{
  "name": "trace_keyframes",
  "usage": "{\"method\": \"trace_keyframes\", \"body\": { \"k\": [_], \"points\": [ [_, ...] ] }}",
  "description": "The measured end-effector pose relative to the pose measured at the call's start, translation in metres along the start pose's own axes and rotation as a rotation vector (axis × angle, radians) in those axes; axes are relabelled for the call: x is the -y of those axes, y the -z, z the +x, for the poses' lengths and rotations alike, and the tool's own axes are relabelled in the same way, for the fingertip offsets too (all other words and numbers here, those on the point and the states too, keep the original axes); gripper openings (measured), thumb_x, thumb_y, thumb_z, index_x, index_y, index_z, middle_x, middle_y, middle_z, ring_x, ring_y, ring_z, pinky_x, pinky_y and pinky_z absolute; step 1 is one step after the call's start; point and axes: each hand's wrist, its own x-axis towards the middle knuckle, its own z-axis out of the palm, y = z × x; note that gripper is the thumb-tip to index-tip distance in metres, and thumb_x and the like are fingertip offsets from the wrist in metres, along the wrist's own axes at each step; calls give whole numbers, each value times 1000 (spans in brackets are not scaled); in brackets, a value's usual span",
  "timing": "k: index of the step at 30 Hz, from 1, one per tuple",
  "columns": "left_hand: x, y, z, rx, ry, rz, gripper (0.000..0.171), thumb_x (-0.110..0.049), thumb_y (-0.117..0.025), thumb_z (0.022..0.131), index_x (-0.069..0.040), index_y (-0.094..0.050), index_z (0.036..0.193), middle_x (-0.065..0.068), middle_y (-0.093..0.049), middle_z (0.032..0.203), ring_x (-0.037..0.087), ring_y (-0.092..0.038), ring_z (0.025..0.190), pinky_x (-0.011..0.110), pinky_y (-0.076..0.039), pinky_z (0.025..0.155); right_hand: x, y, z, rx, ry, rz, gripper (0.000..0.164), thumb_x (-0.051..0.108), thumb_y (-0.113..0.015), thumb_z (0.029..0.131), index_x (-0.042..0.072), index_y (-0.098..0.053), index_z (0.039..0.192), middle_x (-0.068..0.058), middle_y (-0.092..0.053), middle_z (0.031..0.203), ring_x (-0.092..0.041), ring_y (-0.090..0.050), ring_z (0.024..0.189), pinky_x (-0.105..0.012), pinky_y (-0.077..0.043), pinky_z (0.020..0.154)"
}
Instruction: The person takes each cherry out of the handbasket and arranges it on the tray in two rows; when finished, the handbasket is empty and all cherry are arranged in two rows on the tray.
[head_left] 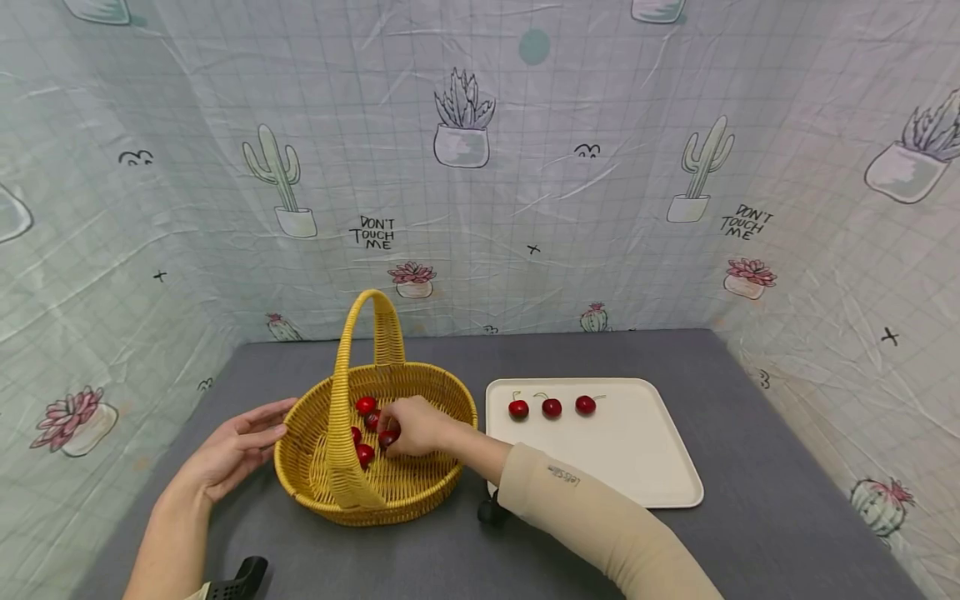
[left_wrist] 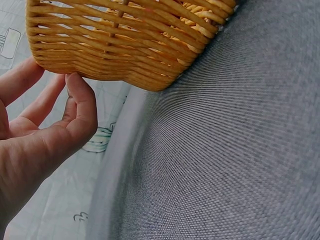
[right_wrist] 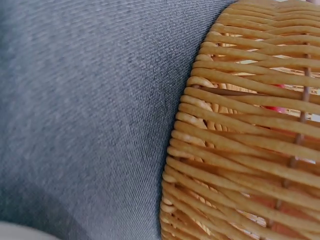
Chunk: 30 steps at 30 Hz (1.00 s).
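Note:
A yellow wicker basket [head_left: 442, 383] with a tall arched handle stands left of centre, several red cherries [head_left: 366, 405] lying inside. My right hand [head_left: 416, 427] reaches into it and pinches a dark red cherry [head_left: 388, 438] between thumb and fingers. Beside the basket's left rim is my left hand [head_left: 234, 450], fingers extended; in the left wrist view its fingertips [left_wrist: 75, 82] touch the wicker edge. The right wrist view shows mostly the basket's woven side [right_wrist: 245, 135], which hides the right hand.
A cream rectangular tray [head_left: 607, 458] sits to the right, with three stemmed cherries [head_left: 552, 407] in a row near its far edge. A small black object [head_left: 491, 511] is beside the tray's near left corner. Patterned cloth walls [head_left: 525, 192] enclose the grey table [head_left: 337, 558].

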Motion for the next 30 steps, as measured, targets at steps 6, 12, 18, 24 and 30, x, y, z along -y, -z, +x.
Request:
{"method": "trace_keyframes", "body": {
  "k": [6,12,18,24,30],
  "points": [
    [0,0,-2,-20,7,8,53,-7,-54,107,-5,-38,158,-10,-62,130,7,-62,117,29,-55,93,0,6,-8,-7,62,13,23,13,-84,88,12,-73,109,6,-65,90,-4,-57,79,-18,-47,70],
    [5,1,-1,5,-15,-28,48,-5,-52,108,-9,-44,155,-9,-62,132,8,-61,118,30,-54,94,-4,15,-20,-18,89,85,25,10,-82,89,11,-74,113,5,-68,97,-4,-60,85,-18,-49,74],
    [9,2,1,64,-59,-122,41,0,-47,109,-14,-54,147,-6,-63,134,11,-62,118,30,-54,95,-9,28,-34,-46,95,127,25,8,-80,89,12,-73,113,4,-69,102,-6,-64,91,-19,-51,79],
    [7,-1,0,52,-42,-141,38,0,-47,108,-16,-59,141,-4,-64,132,12,-63,116,31,-55,93,-20,38,-48,-93,111,195,26,6,-80,89,11,-72,113,4,-71,103,-7,-65,95,-20,-53,82],
    [1,-9,-2,-47,16,-82,53,-5,-52,108,0,-34,157,-6,-63,127,9,-63,114,29,-55,92,-28,52,-68,-141,118,262,27,2,-78,90,8,-72,115,1,-71,106,-12,-67,100,-21,-56,83]
  ]
}}
